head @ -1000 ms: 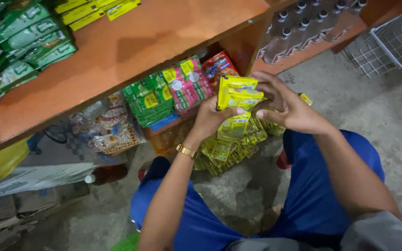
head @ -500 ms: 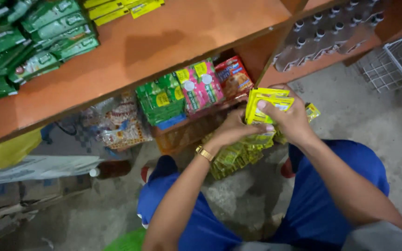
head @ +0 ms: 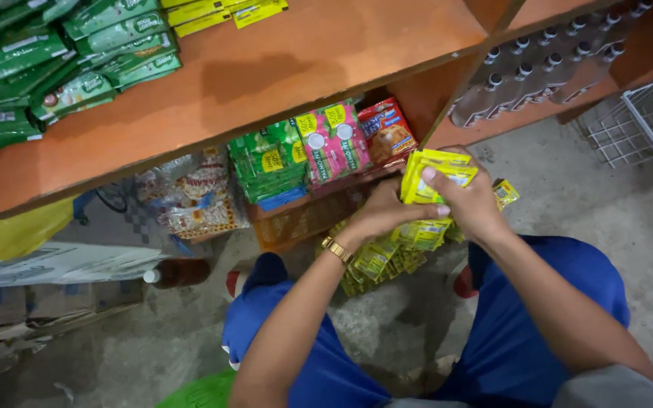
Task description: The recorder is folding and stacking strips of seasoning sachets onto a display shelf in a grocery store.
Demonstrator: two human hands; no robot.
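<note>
Sachets bunched in both hands beside the low shelf

Fingers of the left hand (head: 383,215) are curling from below around a sheaf of yellow sachets (head: 436,170), while the right hand (head: 470,204) is closing over the same sheaf from the 3 o'clock side, its thumb pressing flat across the top packets. Both hands are therefore gripping the sachets, not spread. More linked yellow sachets are hanging down in a loose strip (head: 387,257) toward 7 o'clock of the hands, trailing between the blue-clad knees toward the concrete floor (head: 387,332).

At 10 o'clock of the hands, green packets (head: 266,162), pink packets (head: 330,140) and a red box (head: 387,132) are standing upright and tightly packed on the lower shelf. Dark bottles (head: 538,75) are sitting in rows at 1 o'clock. A wire basket (head: 644,121) is lying at 2 o'clock on the floor. The orange upper shelf (head: 304,53) is overhanging everything.

Risk, as a judgement: the hanging strip looks unsupported, so its weight could be tugging packets out of the grip, or the tail could be dragging on the dusty floor. Fanned packets may also be slipping sideways, since only the thumb is pinning them.
</note>
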